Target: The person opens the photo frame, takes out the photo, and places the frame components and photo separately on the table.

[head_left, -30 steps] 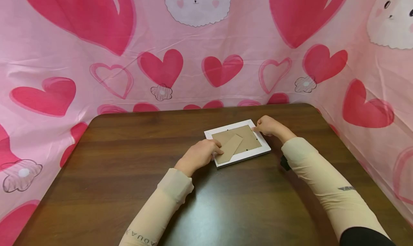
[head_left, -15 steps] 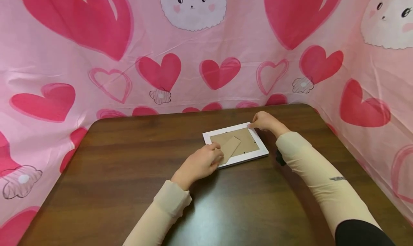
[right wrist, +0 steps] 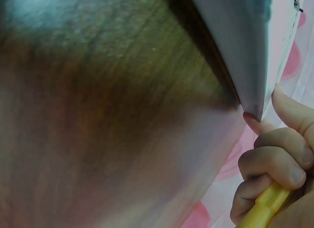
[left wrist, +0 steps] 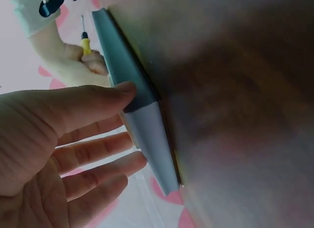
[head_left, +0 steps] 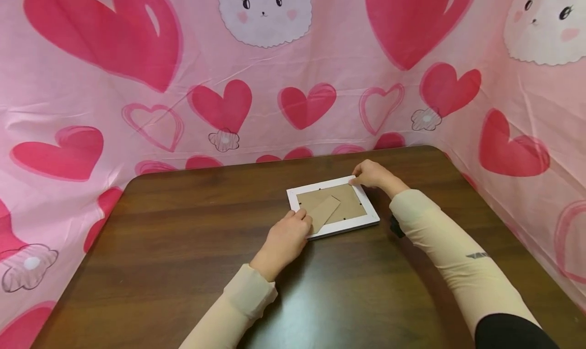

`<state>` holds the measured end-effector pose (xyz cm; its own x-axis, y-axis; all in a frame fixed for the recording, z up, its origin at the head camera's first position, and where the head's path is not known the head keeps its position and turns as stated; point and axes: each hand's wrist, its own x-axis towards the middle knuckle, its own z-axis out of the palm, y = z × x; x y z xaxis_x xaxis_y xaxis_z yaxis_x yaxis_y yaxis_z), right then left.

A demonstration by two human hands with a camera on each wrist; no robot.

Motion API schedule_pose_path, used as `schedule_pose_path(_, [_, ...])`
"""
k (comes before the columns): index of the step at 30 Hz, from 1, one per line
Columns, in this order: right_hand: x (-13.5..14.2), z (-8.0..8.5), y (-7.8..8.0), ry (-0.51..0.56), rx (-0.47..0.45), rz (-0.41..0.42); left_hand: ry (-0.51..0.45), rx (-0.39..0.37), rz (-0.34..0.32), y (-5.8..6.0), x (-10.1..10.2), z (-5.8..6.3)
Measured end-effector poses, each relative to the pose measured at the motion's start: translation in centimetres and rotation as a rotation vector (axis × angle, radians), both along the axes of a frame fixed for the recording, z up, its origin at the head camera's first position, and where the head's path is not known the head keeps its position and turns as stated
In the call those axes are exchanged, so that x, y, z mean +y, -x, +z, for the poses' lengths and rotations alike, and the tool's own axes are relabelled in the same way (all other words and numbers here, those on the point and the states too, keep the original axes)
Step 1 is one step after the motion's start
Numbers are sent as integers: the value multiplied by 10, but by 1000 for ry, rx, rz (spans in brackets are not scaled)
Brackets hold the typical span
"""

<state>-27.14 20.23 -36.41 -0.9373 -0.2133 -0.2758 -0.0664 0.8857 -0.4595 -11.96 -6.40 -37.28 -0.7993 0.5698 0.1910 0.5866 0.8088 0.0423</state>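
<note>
Five digits of my left hand (head_left: 286, 237) lie loosely spread, not clasping, thumb against the edge by the near left corner of the picture frame (head_left: 345, 204), which rests back-up on the table (head_left: 183, 247). At the frame's far right corner my right hand (head_left: 373, 175) pinches with thumb and forefinger, other fingers curled round a yellow-handled screwdriver (right wrist: 264, 208). I'd say I'm positioning the frame; the next move probably calls for bracing, then bringing the screwdriver to the dark tabs (head_left: 360, 204).

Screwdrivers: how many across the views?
1: the screwdriver is in the right hand, which also pinches a corner of the frame. Both wrist views show it; the head view doesn't. Others could be hidden under the frame.
</note>
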Motion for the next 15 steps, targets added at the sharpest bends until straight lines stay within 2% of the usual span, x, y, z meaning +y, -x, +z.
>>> schedule_pose_path(6, [4, -2, 0, 21, -25, -21, -18, -38, 1, 6, -3, 1])
schedule_pose_path(15, [5, -4, -5, 19, -50, -68, -59, -44, -28, 9, -7, 0])
